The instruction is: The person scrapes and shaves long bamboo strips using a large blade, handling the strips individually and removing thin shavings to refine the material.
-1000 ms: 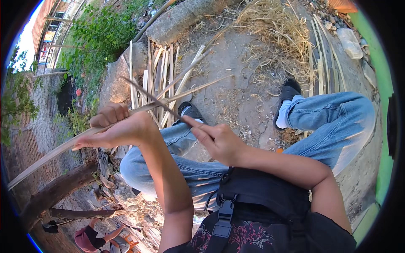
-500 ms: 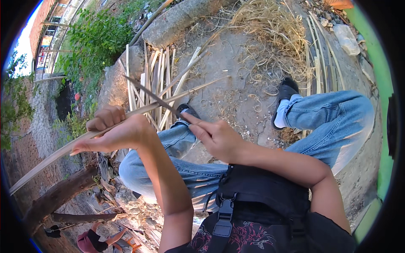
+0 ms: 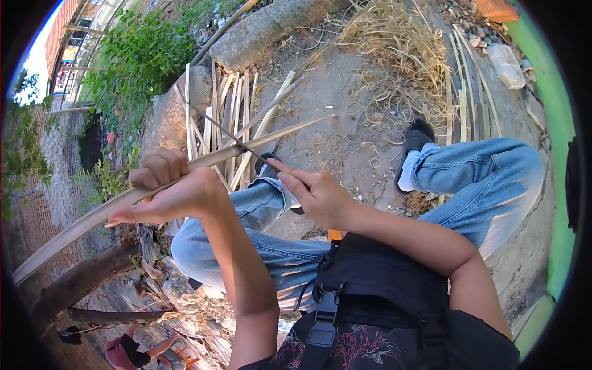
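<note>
My left hand [image 3: 169, 188] is wrapped round a long pale strip of split bamboo or wood [image 3: 68, 237], which slants from the far left up towards the middle and tapers to a point. In my right hand [image 3: 311, 196] is a knife [image 3: 213, 122] with a long, thin, dark blade; its handle is mostly hidden by my fingers. The blade crosses the strip just beyond my left hand, and seems to touch it there. Both hands are in front of my jeans-clad knees [image 3: 481, 185].
Beyond my feet lie a bundle of split strips [image 3: 237, 105] and a heap of curled shavings [image 3: 401, 43]. More strips [image 3: 465, 98] rest by the green wall [image 3: 558, 154]. A concrete block [image 3: 265, 31] lies at the back. Another person [image 3: 126, 353] is at the lower left, near a log [image 3: 86, 280].
The knife has tilted so its blade looks narrower, and its tip has moved up and away. The strip has rolled slightly, showing a broader face. My left hand keeps its grip.
</note>
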`<state>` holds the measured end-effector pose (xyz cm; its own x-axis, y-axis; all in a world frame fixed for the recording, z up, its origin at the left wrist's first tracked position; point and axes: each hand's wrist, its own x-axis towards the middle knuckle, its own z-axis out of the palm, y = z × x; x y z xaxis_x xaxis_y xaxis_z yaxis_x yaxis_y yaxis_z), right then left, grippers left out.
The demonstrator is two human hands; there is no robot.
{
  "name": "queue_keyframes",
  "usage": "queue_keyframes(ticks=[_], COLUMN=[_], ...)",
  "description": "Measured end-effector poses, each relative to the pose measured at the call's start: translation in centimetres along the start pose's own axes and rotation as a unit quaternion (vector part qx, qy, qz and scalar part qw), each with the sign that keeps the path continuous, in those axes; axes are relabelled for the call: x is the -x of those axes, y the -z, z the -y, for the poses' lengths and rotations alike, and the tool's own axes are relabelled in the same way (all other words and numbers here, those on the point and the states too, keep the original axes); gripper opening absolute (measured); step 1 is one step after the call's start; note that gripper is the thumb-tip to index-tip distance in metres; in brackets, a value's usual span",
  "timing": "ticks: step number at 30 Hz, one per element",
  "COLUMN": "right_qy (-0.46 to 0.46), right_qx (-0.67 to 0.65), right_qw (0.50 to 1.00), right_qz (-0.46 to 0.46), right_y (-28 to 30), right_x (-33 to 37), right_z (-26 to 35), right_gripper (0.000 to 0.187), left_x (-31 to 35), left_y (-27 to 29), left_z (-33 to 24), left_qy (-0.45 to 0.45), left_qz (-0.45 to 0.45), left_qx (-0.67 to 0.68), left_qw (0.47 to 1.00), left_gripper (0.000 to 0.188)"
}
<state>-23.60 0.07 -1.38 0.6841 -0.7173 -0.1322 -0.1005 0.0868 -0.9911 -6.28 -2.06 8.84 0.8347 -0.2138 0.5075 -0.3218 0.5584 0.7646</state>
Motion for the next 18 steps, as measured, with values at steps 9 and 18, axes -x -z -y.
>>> queue_keyframes(ticks=[9, 18], right_qy=[-0.029, -0.062], right_qx=[0.034, 0.063], right_qw=[0.999, 0.996], right_qz=[0.003, -0.026], right_y=[-0.3, 1.2], right_x=[0.3, -0.5], right_z=[-1.3, -3.5], right_gripper=[0.043, 0.043], left_x=[0.1, -0.3], left_y=[0.2, -0.4], left_z=[0.2, 0.6], left_qy=[0.014, 0.013], left_qz=[-0.013, -0.01], left_qx=[0.034, 0.016], left_qw=[0.999, 1.0], left_gripper=[0.068, 0.067])
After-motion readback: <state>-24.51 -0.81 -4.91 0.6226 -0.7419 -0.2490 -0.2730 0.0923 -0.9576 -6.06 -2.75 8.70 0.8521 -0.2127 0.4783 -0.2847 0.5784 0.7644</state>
